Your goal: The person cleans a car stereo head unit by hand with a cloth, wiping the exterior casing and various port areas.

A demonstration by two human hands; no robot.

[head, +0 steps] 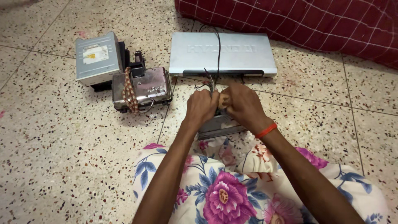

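A person seated on a speckled terrazzo floor [62, 157] grips a flat grey metal unit [215, 127] lying just ahead of the knees, largely hidden beneath both fists. The left hand [200, 107] is clenched around a bundle of thin wires [210, 83] rising from the unit; the right hand [242, 104], with a red band [265, 130] at the wrist, is closed tight beside it, knuckles touching the left, though what it holds cannot be made out. Just beyond the hands sits one slim silver disc player [224, 53], rectangular and smooth, a black cable [218, 49] trailing across its lid. To the left lie two more pieces: a boxy grey optical drive [98, 58] with a label, and a shiny rounded chrome appliance [145, 88] bound with a braided cord [129, 90]. A maroon checked cloth [298, 23] fills the far right corner. A floral garment [232, 191] covers the lap.
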